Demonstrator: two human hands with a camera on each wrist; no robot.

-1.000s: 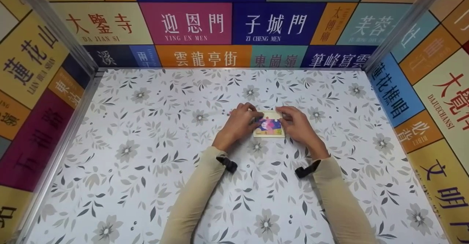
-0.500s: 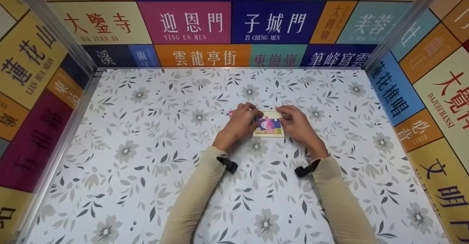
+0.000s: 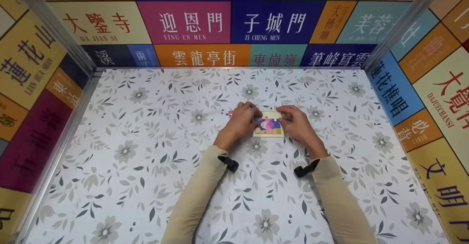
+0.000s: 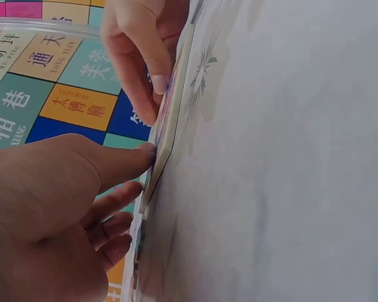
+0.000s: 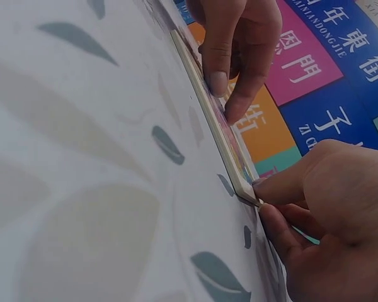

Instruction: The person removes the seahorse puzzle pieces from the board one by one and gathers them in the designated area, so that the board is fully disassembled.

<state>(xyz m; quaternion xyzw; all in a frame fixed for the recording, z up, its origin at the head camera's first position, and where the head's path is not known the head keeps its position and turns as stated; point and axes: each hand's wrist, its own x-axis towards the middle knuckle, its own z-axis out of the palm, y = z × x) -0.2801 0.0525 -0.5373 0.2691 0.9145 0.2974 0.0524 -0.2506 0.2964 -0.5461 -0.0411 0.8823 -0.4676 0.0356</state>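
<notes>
A small jigsaw puzzle board (image 3: 269, 135) with a pale frame lies flat on the table, its purple, pink and yellow picture partly covered by fingers. My left hand (image 3: 240, 121) holds its left side; in the left wrist view the thumb (image 4: 145, 154) touches the face while the other fingers curl near the edge. At the right side, my right hand (image 3: 296, 124) pinches the frame, with thumb and finger meeting at a corner in the right wrist view (image 5: 340, 214). A pale strip shows along the top of the board. Its upper left part is hidden.
A bit of pink (image 3: 230, 114), perhaps a loose puzzle piece, peeks out behind my left hand. The white floral tabletop (image 3: 146, 185) is bounded at the back and sides by colourful lettered panels (image 3: 185, 22). Black camera straps (image 3: 229, 162) sit on both wrists.
Fingers of my left hand have shifted slightly at the board's upper left, and more of the pink bit shows behind it. The right hand and the board keep their places.
</notes>
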